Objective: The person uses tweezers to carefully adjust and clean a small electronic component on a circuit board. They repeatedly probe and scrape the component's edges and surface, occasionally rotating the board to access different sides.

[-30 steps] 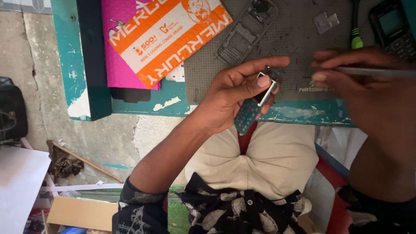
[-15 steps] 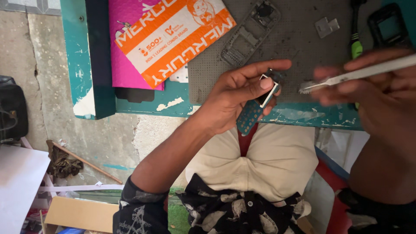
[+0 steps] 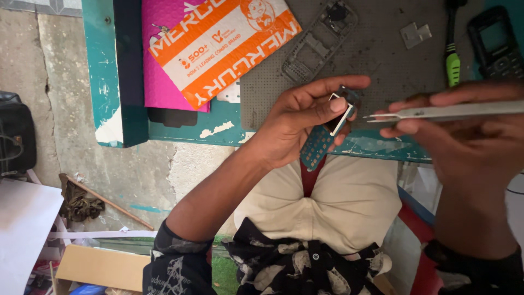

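1. Circuit board [image 3: 322,139] sits pinched in the left hand [image 3: 297,123], held over the surface [image 3: 376,60] edge.
2. Right hand [image 3: 464,142] grips tweezers [image 3: 436,112], tips pointed at the board, just apart.

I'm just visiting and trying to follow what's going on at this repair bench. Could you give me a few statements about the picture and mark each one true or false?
1. The left hand holds a phone circuit board with a keypad grid. True.
2. The right hand holds a hammer. False: it holds metal tweezers, tips pointing toward the board.
3. The tweezers' tips grip the board. False: a small gap shows between them.
4. An empty phone frame lies on the grey mat. True.
5. The green-handled screwdriver is in the left hand. False: it lies on the mat, beside a dark keypad phone.
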The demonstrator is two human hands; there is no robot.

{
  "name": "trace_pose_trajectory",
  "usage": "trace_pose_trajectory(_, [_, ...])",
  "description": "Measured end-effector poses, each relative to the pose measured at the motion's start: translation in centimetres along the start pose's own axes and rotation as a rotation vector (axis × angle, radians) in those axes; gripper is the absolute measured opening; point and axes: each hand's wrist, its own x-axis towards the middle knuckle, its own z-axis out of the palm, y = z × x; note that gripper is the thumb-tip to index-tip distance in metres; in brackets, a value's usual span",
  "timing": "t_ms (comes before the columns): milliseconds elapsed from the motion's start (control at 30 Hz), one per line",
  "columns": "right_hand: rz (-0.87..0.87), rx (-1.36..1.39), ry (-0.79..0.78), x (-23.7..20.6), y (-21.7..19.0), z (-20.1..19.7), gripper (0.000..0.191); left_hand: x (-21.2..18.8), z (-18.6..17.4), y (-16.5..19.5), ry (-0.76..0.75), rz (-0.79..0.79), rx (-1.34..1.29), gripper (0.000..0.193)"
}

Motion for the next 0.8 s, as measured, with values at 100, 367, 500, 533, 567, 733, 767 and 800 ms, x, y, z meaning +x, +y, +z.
trace_pose_trajectory(100, [-0.004,-0.031,-0.034,0.2,-0.7,1.2,0.027,-0.2,-0.1,-0.1,-0.009,0.007,-0.018,0.046])
trace_pose_trajectory(367, [-0.352,-0.857,-0.139,-0.8,-2.3,2.3,0.049,-0.2,-0.2,-0.1,-0.022,0.009,-0.011,0.050])
trace_pose_trajectory(500, [-0.332,-0.585,0.004,-0.5,-2.4,3.1,0.046,-0.5,0.0,-0.4,-0.029,0.021,-0.001,0.046])
trace_pose_trajectory(533, [-0.326,-0.598,-0.025,-0.4,-2.5,3.2,0.046,-0.6,0.1,-0.5,-0.028,0.023,0.001,0.046])
trace_pose_trajectory(567, [-0.321,-0.612,-0.053,-0.3,-2.6,3.2,0.047,-0.7,0.2,-0.6,-0.026,0.026,0.005,0.046])
trace_pose_trajectory(733, [-0.268,-0.574,-0.194,0.1,-3.7,2.7,0.054,-0.7,0.3,-0.6,-0.032,0.032,0.001,0.045])
trace_pose_trajectory(767, [-0.208,-0.569,-0.252,0.2,-4.1,2.7,0.054,-0.6,0.3,-0.6,-0.031,0.029,-0.004,0.044])
trace_pose_trajectory(800, [-0.220,-0.634,-0.213,0.3,-4.5,3.0,0.050,-0.6,0.3,-0.5,-0.029,0.031,0.001,0.044])
